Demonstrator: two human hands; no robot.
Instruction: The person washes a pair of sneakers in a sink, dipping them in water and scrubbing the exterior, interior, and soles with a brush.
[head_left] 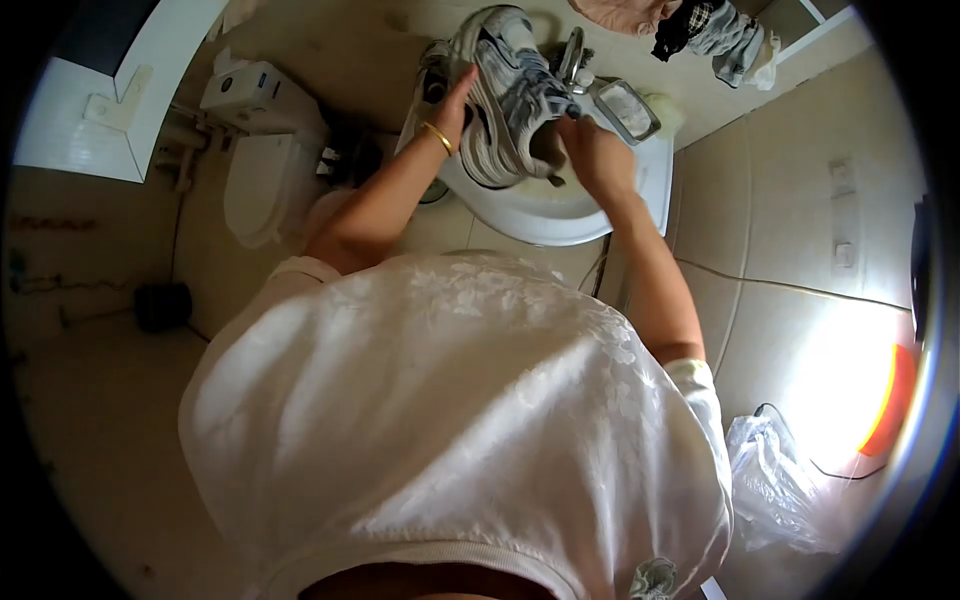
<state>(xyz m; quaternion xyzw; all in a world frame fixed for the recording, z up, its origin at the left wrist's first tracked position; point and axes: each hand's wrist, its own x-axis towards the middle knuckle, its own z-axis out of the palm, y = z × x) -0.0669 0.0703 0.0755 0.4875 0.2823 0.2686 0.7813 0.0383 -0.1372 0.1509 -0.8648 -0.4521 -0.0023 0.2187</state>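
Note:
A grey and white lace-up sneaker (495,120) is tilted over the white washbasin (562,228), its toe toward the wall and its opening toward me. My left hand (458,105), with a gold bangle at the wrist, grips the sneaker along its left side. Curled fingers of my right hand (598,158) close at the sneaker's right edge, by the laces and tongue; the fingertips are partly hidden. Part of a second, darker shoe (433,78) shows behind my left hand.
A faucet (574,62) and a soap dish (628,108) are at the basin's back. To the left stands a white toilet (262,185). Cloth items (715,42) hang at upper right. A clear plastic bag (770,475) is at lower right, near a bright light.

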